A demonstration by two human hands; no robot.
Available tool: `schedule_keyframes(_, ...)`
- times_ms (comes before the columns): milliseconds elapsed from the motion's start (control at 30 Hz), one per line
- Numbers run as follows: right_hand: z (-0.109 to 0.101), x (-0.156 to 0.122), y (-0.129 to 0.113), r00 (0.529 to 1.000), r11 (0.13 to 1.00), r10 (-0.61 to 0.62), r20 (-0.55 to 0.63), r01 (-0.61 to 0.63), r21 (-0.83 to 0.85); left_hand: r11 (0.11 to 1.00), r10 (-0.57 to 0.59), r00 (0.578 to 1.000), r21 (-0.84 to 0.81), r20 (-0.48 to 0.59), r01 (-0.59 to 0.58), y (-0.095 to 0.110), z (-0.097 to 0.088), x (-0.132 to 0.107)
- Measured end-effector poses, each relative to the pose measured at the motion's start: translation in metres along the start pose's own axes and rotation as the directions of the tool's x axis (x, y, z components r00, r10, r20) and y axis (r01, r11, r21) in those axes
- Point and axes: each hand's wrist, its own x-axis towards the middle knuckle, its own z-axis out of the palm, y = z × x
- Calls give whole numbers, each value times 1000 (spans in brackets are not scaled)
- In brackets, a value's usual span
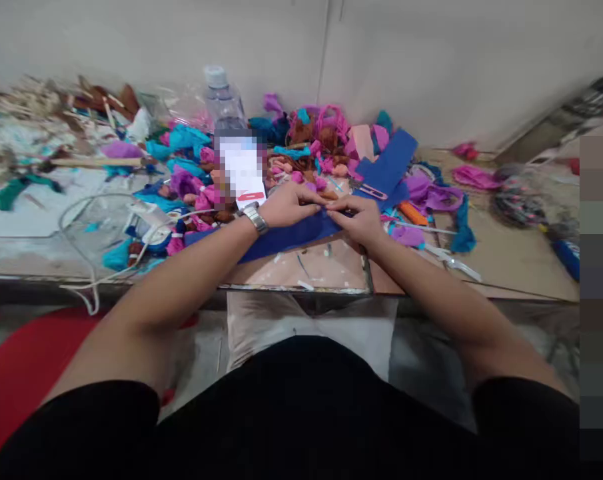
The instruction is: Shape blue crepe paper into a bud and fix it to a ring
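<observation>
A long strip of dark blue crepe paper (286, 239) lies across the near edge of the table (331, 270). My left hand (287, 205), with a metal watch on its wrist, pinches the strip's top edge with closed fingers. My right hand (358, 217) meets it fingertip to fingertip and presses on the same strip, fingers curled. A second, wider piece of blue paper (388, 163) lies just behind my right hand, with a small pink tool (372, 192) on it.
Heaps of pink, purple, teal and brown paper scraps (311, 143) cover the table behind my hands. A clear plastic bottle (224, 100) stands at the back. Wooden sticks (96, 162) and a white cable (88, 280) lie on the left. An orange marker (412, 213) is on the right.
</observation>
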Motion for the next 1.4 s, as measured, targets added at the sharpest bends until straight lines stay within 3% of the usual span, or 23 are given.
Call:
schedule_keyframes(367, 0, 1, -2, 994, 994, 113, -11, -112, 6, 999, -30, 1000, -36, -9, 29, 2, -6, 2)
schedule_keyframes(567, -1, -1, -5, 999, 998, 49, 10, -49, -26, 986, -35, 999, -161, 12, 37, 3, -1, 1)
schedule_keyframes(800, -1, -1, -6, 999, 999, -19, 41, 20, -30, 987, -69, 998, -146, -12, 66, 5, 5, 0)
schedule_keyframes(1067, -1, -2, -9, 997, 997, 62, 55, -59, -42, 977, -84, 996, -198, -11, 81, 1, 7, 1)
schedule_keyframes(1400, 0, -4, -13, 998, 995, 15, 55, -10, -97, 956, -106, 994, -277, -21, 96, 1, 12, 1)
